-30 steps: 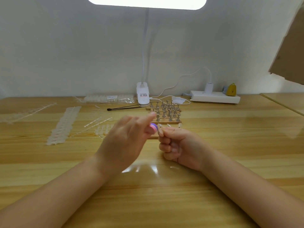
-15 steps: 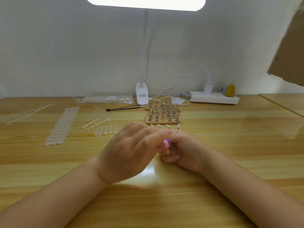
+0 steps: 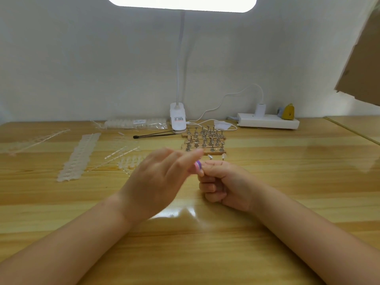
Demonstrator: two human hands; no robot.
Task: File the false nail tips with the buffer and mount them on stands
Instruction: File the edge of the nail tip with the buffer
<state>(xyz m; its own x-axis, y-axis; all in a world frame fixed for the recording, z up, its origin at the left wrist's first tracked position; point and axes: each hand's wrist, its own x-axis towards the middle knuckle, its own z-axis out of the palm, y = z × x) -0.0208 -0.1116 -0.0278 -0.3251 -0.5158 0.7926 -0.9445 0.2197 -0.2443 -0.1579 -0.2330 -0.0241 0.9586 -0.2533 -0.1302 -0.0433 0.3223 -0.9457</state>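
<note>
My left hand holds a small pink and purple buffer between thumb and fingers, its end showing at the fingertips. My right hand is curled into a fist beside it and pinches a false nail tip, which is almost hidden against the buffer. Behind the hands stand wooden bases with several metal nail stands. Two stands with clear tips show just past my right knuckles.
Strips of clear nail tips and loose sprues lie at the left. A bag of tips, a black tool, a clip lamp and a power strip stand along the wall. Cardboard hangs at the upper right.
My left hand stroked the buffer down over the tip held in my right hand, then back up and leftward. My right hand stayed nearly in place.
</note>
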